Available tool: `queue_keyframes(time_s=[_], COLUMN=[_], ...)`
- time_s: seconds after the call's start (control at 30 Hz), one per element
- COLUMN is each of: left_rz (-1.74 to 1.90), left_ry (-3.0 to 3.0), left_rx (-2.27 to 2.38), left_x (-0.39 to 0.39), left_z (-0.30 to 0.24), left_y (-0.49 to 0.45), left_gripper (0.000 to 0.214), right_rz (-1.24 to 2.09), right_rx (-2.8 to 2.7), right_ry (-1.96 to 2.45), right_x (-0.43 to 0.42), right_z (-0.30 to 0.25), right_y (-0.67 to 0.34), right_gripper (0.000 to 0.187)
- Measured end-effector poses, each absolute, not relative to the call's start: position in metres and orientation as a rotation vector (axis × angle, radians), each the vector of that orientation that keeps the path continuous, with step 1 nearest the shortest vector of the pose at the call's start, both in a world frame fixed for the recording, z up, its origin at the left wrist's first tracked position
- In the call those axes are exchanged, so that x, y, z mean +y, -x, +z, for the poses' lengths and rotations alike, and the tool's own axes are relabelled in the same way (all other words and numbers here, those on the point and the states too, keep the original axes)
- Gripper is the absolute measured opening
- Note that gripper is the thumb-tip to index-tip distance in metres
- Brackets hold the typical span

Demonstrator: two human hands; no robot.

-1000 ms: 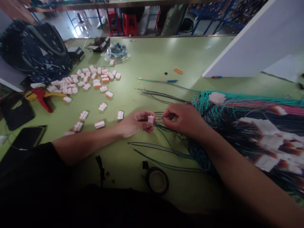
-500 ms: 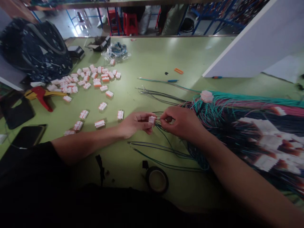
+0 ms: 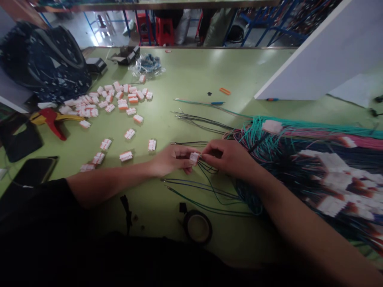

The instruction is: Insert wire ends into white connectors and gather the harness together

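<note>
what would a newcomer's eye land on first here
Probably the big bundle of teal, pink and dark wires across the right of the green table. Next, the white-and-orange connectors scattered at left, near a red and yellow tool. Centrally, the left hand holds one small connector, the right hand close beside it.

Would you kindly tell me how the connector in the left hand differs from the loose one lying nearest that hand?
The held connector is pinched by the left hand, while the loose connector lies on the table. Wires trail from the held connector's right side; the loose connector shows none attached. Both are mostly white.
</note>
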State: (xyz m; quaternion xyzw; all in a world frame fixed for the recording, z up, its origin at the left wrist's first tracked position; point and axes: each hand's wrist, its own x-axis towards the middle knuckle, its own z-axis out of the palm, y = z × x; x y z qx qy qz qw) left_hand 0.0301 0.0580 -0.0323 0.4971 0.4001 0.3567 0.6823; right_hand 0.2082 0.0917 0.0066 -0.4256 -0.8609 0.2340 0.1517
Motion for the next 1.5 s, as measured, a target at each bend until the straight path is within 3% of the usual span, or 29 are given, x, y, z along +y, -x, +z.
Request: queue_keyframes(time_s=[0.47,0.63,0.83,1.0,1.17,1.4,1.5], left_rz=[0.867,0.922,0.859,0.875,1.076,1.055,1.067], left_ry=[-0.972,-1.024,-1.195,-1.21,-0.938,-1.441,-1.493], left_rx=[0.914,0.935,1.028,1.036,0.852,1.156,1.171], left_x=[0.065,0.067,0.085,0.099,0.076,0.063,0.072], left_z=[-0.034,-0.022,0.017,0.034,0.017,0.007,0.008], left_y=[-0.031,-0.027,-0.027,-0.047,-0.077,-0.112,-0.114], left_gripper=[0.028,0.028,0.016,0.018,0.008,0.014,0.012], right_rz=[0.707,0.485,0.074,0.176,0.33,-0.055,0.201], right_rx=[-2.429,-2.732,-2.861,-2.712,-2.452,-2.534,-2.583], right_ry=[1.137,1.211,1.495,1.599,1.718,1.817,1.611], right_x=[0.097,0.087,0.087,0.083,0.076,0.068,0.073], right_z=[0.01,0.015,0.012,0.012,0.013,0.007,0.012], right_y=[-0.214,-0.206,-0.214,-0.233,-0.237,-0.23,-0.242], right_gripper=[0.021,0.047,0.023,0.031,0.036,0.035,0.031])
